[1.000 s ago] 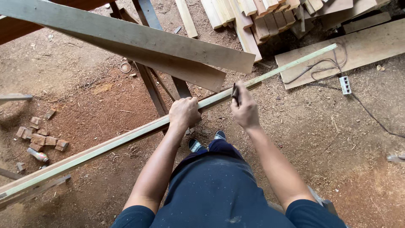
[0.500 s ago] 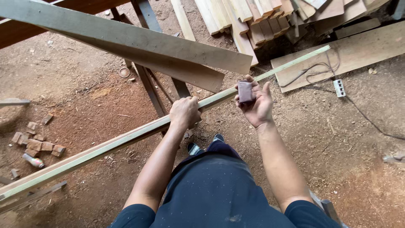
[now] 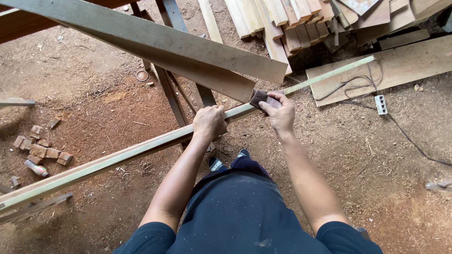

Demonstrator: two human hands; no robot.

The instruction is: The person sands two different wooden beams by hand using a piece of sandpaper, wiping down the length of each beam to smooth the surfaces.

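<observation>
Standing over a dusty dirt floor (image 3: 94, 108), the person shows dark trousers and the toes of two shoes (image 3: 229, 160) closest to the camera. Above the shoes, the left hand (image 3: 209, 123) is clenched around a long pale wooden strip (image 3: 117, 157), which runs on a slant from the lower left corner up to the right, its middle resting on a dark metal trestle (image 3: 172, 96). Just beside that hand, further along the strip, the right hand (image 3: 280, 113) grasps a small dark brown sanding block (image 3: 260, 98), thumb and fingers pinching it, the block pressed against the strip's upper face.

To the left, on the ground, lie a cluster of small reddish wood offcuts (image 3: 40, 148) and a little bottle (image 3: 36, 168). Over the trestle two broad grey-green planks (image 3: 179, 47) lie at an angle, their ends just above the sanding block. On the right, a flat board (image 3: 405, 66) bears the far end of the strip, a coil of cable (image 3: 351, 84) and a white power socket block (image 3: 380, 104) beside it. Farthest off, at the top, sits a stack of pale cut boards (image 3: 292, 23).
</observation>
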